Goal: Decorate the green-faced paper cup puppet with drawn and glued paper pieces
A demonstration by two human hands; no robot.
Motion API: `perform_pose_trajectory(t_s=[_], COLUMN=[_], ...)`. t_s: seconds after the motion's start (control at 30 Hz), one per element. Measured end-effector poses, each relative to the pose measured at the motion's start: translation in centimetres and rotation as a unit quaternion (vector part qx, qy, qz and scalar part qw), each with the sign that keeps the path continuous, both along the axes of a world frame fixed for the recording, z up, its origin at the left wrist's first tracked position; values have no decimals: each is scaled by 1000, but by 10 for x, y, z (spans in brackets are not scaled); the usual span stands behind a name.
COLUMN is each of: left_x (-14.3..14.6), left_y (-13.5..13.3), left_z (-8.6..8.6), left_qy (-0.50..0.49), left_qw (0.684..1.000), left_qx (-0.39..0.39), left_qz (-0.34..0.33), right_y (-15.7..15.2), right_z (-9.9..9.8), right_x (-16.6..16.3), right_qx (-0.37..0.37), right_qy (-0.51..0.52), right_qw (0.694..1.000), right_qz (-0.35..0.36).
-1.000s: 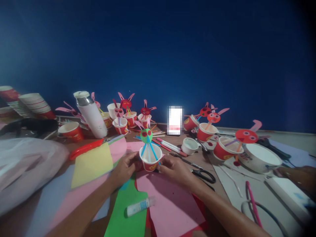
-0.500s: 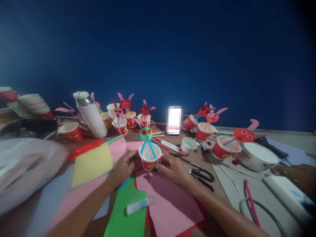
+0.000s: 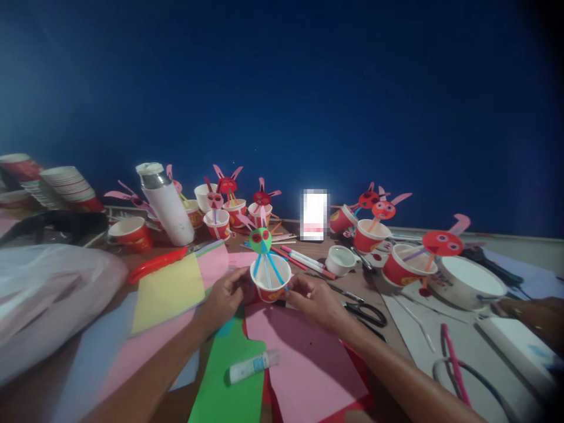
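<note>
A red-and-white paper cup (image 3: 268, 292) stands upright in front of me, held from both sides. Fingers of my left hand (image 3: 228, 298) curl against its left side; the thumb and fingers of my right hand (image 3: 314, 296) grip its lower right. Inside the cup, blue straws (image 3: 274, 267) carry a green paper face (image 3: 261, 240) with red eyes and pink ears. Pink paper (image 3: 304, 352) and green paper (image 3: 229, 370) lie below, with a glue stick (image 3: 252, 366) on top. Black-handled scissors (image 3: 370, 314) rest beside my right hand.
Several similar cups with paper faces (image 3: 217, 223) line the back. At left are a white flask (image 3: 170, 211), stacked cups (image 3: 73, 185), a plastic bag (image 3: 57, 305) and a red cutter (image 3: 158, 264). A bowl (image 3: 469, 282) and another person's hand (image 3: 535, 314) are at right.
My view has shifted slightly, so everything appears a little further right. Both hands remain at the cup, and the green face leans slightly more to the left over it.
</note>
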State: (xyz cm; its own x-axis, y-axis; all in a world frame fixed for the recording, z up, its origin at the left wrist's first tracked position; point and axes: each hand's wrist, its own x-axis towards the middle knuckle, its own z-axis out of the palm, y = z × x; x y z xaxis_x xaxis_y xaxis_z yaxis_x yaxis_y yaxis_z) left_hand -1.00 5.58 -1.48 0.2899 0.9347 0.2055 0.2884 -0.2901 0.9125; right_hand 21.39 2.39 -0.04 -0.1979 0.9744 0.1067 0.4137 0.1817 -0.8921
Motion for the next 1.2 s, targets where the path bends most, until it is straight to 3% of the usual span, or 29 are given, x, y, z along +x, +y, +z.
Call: perform_pose_trajectory(t_s=[0.37, 0.6, 0.77, 0.97, 1.2], left_x=[-6, -5, -4, -3, 4], left_y=[6, 5, 2, 0, -3], left_z=[-11, -9, -4, -4, -1], left_qy=[55, 75, 75, 9, 23], left_qw=[996, 995, 996, 997, 996], left_qx=[18, 28, 31, -14, -13], left_qz=[63, 65, 39, 75, 86], right_y=[3, 3, 1, 7, 16], right_z=[-7, -10, 4, 23, 4], right_x=[3, 4, 4, 15, 14], right_qx=[-6, 2, 11, 20, 27], right_qy=[-2, -20, -8, 119, 43], right_qw=[1000, 1000, 1000, 992, 998], right_qz=[-8, -6, -21, -45, -37])
